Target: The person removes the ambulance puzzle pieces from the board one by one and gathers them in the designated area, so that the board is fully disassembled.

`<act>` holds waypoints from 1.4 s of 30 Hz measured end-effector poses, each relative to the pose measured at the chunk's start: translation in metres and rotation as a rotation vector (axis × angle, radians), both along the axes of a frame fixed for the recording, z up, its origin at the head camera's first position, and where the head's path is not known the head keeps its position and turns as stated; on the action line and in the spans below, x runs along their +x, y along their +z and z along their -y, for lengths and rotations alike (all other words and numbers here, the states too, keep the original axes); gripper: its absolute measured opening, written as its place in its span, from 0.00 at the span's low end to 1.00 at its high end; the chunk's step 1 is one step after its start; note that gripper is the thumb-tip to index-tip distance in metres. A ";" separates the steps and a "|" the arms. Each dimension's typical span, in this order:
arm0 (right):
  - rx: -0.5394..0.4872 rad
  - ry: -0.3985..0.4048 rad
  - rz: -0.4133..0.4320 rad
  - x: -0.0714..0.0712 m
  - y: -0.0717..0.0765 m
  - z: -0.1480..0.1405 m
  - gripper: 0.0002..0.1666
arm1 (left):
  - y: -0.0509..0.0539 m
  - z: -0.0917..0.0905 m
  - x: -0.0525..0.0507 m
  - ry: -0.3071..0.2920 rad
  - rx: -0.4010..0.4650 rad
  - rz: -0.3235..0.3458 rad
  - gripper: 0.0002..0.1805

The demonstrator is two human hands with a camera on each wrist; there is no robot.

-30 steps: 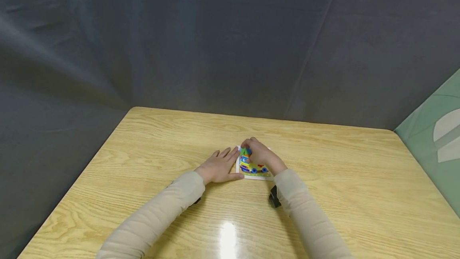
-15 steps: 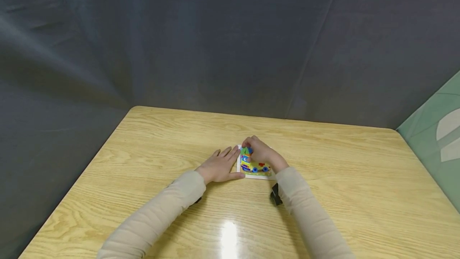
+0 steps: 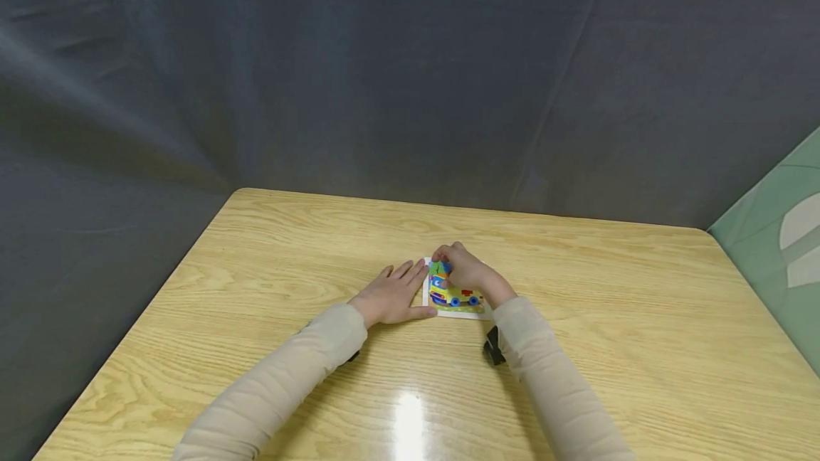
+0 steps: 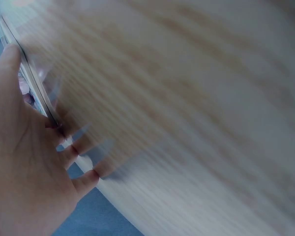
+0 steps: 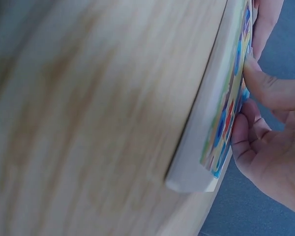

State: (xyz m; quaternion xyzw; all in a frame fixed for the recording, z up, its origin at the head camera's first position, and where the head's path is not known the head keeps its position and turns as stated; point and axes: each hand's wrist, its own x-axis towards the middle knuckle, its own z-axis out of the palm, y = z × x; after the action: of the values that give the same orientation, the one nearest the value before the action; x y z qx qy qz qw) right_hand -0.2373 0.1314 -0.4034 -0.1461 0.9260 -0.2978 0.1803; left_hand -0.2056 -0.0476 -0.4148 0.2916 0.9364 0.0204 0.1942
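Reaching in from the near side in wrinkled beige fabric sleeves, with a small black device showing below the right one. Bracing with the left hand along the left side of a thin rectangular puzzle board with a whitish border, keeping those fingers straight and wide, touching the edge and gripping nothing. Working over the board's top left part with the right hand, curling its fingers narrow toward the thumb and seemingly pinching a small flat bright-blue piece. Covering part of the picture that way, but leaving in sight a printed yellow truck with blue wheels.

Changing hardly anything over the last second: keeping both hands in the same pose and the board in the same place, shifting only slightly in the head view, probably from moving the head. Judging by that, steadying and adjusting on the spot rather than carrying; not being able to tell whether fitting or loosening the piece.

Keeping the board flat on a glossy yellow wood-grain surface. Facing a dark blue-grey cloth curtain beyond, with a green panel at far right.
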 end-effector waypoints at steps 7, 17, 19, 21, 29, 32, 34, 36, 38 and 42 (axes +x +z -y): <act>-0.088 0.031 -0.008 0.000 -0.001 -0.004 0.23 | 0.001 0.000 0.000 0.007 -0.007 0.000 0.48; -0.310 0.007 0.080 -0.001 -0.004 -0.017 0.19 | 0.001 -0.002 0.001 0.000 -0.011 -0.014 0.47; -0.325 -0.007 0.089 -0.001 -0.004 -0.018 0.18 | 0.001 -0.002 0.001 0.000 -0.010 -0.015 0.47; -0.331 -0.023 0.089 -0.001 -0.005 -0.019 0.17 | 0.002 -0.002 0.001 0.001 -0.011 -0.015 0.47; -0.363 -0.165 0.087 -0.003 -0.003 -0.021 0.19 | 0.002 -0.002 0.002 0.007 -0.016 -0.009 0.47; -0.394 -0.240 0.112 -0.004 0.000 -0.025 0.19 | 0.002 -0.002 0.001 0.012 -0.014 -0.008 0.47; -0.408 -0.272 0.128 -0.004 0.002 -0.029 0.20 | 0.001 -0.002 0.001 0.016 -0.010 -0.008 0.47; -0.429 -0.298 0.141 -0.004 0.005 -0.034 0.20 | 0.001 -0.002 0.001 0.015 -0.008 -0.010 0.47; -0.447 -0.312 0.144 -0.004 0.008 -0.041 0.21 | 0.001 -0.002 0.001 0.013 -0.006 -0.013 0.47; -0.472 -0.326 0.128 -0.001 0.016 -0.056 0.22 | 0.000 -0.001 0.001 0.007 -0.003 -0.020 0.47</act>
State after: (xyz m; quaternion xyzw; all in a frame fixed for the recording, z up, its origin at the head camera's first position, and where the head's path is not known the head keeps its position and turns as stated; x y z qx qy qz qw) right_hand -0.2386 0.1873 -0.3876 -0.0141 0.8292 -0.5386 0.1490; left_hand -0.2045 -0.0461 -0.4147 0.2884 0.9393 0.0169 0.1851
